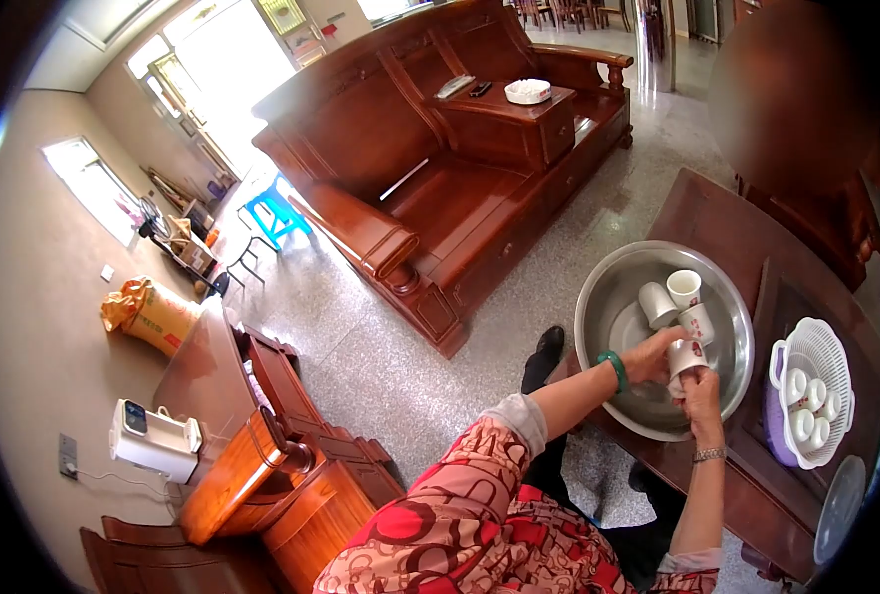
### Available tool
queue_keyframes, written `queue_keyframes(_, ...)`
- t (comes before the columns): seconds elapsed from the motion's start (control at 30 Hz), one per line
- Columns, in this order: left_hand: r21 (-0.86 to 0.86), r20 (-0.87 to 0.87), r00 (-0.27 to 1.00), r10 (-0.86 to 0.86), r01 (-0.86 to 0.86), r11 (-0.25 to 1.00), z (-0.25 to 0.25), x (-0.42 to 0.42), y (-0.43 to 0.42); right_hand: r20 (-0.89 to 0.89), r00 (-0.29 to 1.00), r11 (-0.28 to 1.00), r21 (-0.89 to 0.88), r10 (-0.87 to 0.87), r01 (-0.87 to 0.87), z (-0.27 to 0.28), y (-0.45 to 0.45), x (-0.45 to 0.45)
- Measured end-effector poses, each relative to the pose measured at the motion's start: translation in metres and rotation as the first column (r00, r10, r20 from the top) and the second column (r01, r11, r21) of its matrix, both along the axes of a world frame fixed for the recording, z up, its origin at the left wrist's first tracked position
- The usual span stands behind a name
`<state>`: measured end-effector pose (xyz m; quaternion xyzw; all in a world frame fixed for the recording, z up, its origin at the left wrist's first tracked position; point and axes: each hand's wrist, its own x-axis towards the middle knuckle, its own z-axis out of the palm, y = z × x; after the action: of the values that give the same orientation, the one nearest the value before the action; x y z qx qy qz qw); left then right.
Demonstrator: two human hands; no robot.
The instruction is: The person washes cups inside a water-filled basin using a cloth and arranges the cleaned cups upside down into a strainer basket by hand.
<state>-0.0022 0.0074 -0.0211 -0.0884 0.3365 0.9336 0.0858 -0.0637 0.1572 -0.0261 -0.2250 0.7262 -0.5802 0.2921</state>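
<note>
Over a large steel basin, both hands grip one white cup with a small red mark. My left hand, a green bangle at its wrist, closes on the cup from the left. On the near side, my right hand has its fingers wrapped round the cup's lower part. Something whitish shows by the right fingers; I cannot make out what it is. Just beyond the hands, three more cups lie in the basin: a tilted cup, a cup on its side and another cup.
To the right, a white plastic basket holds several small cups. Near it lies a round translucent lid. The basin rests on a dark wooden table. A wooden sofa stands ahead. A blurred person is at the upper right.
</note>
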Motion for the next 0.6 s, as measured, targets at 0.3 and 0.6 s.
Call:
queue_keyframes(0.3, -0.409, 0.044, 0.985, 0.169, -0.137, 0.902, 0.001, -0.002, 0.008, -0.411, 0.909, 0.982, 0.191, 0.072, 0.008, 0.003, -0.002, 0.005)
queue_keyframes(0.6, 0.007, -0.115, 0.993, 0.03, -0.03, 1.0, 0.025, 0.011, 0.004, 0.068, 0.997, 0.999, 0.022, 0.031, -0.032, 0.029, 0.005, 0.007)
